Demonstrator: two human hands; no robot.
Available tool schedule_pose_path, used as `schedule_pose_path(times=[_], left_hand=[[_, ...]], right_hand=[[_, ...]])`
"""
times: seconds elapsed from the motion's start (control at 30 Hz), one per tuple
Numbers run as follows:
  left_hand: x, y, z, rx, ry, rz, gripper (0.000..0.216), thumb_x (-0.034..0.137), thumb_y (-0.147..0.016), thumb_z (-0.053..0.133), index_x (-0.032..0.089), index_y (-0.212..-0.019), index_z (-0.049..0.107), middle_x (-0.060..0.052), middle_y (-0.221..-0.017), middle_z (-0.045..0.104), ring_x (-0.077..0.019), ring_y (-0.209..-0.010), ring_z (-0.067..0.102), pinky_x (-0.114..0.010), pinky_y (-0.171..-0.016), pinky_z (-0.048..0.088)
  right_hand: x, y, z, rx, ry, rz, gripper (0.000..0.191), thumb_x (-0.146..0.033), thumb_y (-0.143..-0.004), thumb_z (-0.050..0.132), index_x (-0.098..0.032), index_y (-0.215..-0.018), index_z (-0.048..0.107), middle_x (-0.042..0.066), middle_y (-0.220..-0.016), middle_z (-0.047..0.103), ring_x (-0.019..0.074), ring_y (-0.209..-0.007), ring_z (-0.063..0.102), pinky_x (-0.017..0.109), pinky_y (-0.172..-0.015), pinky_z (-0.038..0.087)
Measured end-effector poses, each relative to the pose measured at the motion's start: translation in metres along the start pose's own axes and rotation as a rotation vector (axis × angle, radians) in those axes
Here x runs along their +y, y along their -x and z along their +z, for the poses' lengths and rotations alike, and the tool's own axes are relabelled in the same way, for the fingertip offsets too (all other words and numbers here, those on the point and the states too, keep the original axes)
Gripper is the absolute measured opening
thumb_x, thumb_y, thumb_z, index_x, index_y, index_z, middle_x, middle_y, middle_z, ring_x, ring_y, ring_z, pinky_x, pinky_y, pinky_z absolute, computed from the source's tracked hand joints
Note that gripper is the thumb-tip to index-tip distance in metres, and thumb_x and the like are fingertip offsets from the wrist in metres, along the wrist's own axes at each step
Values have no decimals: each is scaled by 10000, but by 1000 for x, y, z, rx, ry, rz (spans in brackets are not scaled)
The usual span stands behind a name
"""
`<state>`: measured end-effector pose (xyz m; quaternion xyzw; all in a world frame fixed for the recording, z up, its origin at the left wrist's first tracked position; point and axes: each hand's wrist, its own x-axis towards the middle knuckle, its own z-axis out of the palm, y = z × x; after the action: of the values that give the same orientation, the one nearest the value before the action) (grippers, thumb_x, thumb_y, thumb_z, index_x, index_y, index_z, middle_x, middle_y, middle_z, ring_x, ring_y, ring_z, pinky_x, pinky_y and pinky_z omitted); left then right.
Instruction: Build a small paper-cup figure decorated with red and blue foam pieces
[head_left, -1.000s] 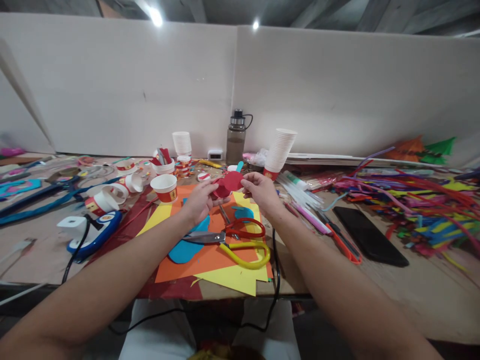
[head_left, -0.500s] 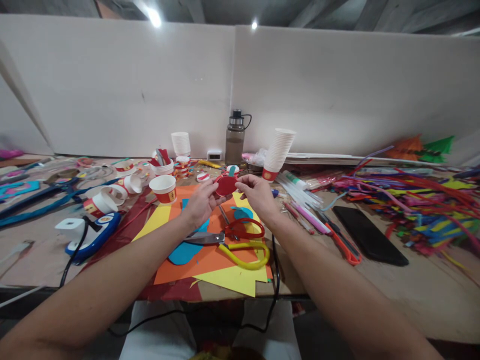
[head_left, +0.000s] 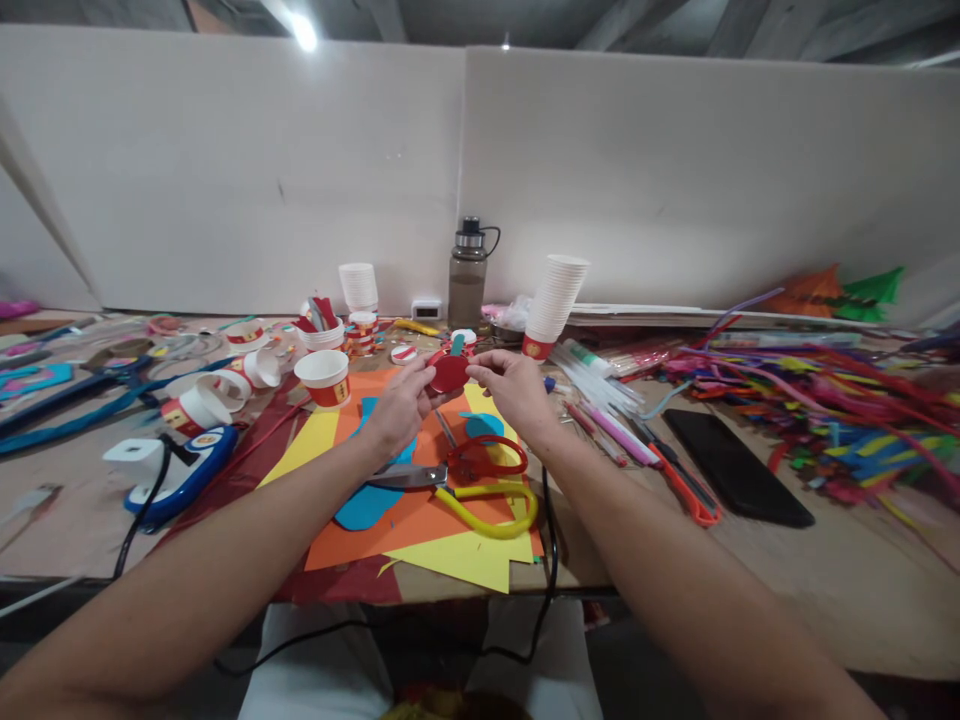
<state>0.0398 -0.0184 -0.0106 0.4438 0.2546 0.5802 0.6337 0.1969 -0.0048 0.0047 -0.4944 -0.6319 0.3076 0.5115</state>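
Note:
In the head view, a red, round, flat cutout (head_left: 448, 374) is held up over the papers, between both hands. A short teal strip (head_left: 457, 345) stands at its upper edge; whether it is attached I cannot tell. My left hand (head_left: 397, 408) is closed on the left side of the cutout. The fingertips of my right hand (head_left: 517, 395) pinch its right edge. Below the hands, scissors (head_left: 409, 478) with one red and one yellow handle lie on orange paper (head_left: 352, 545), yellow paper (head_left: 465, 560) and a blue cut shape (head_left: 367, 508).
A paper bowl (head_left: 322, 378) stands left of the hands. Stacked cups (head_left: 555, 300) and a bottle (head_left: 467, 280) are behind. A power strip (head_left: 184, 490) sits at left. To the right lie an orange cutter (head_left: 686, 490), a black phone (head_left: 735, 465) and colourful strips (head_left: 847, 400).
Both hands keep their hold on the red cutout, which has shifted very slightly left. The whole view has also moved a little; the things on the table lie as before.

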Motion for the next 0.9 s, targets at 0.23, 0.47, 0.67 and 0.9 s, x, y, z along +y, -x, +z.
schedule_pose_path(times=[0.23, 0.47, 0.67, 0.9], left_hand=[[-4, 0, -3, -32, -9, 24, 221, 258, -837, 579, 163, -1033, 616, -89, -1151, 677, -215, -1108, 618, -442, -993, 492], [-8, -2, -6, -32, -11, 36, 209, 260, -846, 582, 159, -1024, 624, -86, -1106, 694, -211, -1035, 649, -457, -963, 514], [-10, -1, -6, -65, -5, 22, 199, 266, -849, 577, 170, -1015, 631, -81, -1120, 693, -222, -1072, 643, -467, -982, 504], [-7, -1, -5, -94, 30, 0, 211, 242, -844, 566, 161, -1027, 634, -92, -1131, 691, -233, -1095, 639, -487, -993, 497]], right_hand=[[-6, 9, 1, 56, 151, -116, 69, -254, -769, 658, -189, -777, 682, 16, -753, 701, 152, -707, 619, 283, -685, 470], [-15, 13, 0, 99, 207, -67, 95, -229, -749, 690, -190, -722, 608, -2, -697, 664, 137, -637, 585, 262, -606, 438], [-11, 12, 0, 91, 219, -104, 72, -207, -750, 663, -199, -751, 591, -13, -685, 632, 134, -633, 568, 258, -604, 429], [-10, 13, 3, 66, 199, -145, 90, -223, -773, 626, -196, -857, 607, 20, -837, 656, 139, -719, 579, 267, -670, 460]])
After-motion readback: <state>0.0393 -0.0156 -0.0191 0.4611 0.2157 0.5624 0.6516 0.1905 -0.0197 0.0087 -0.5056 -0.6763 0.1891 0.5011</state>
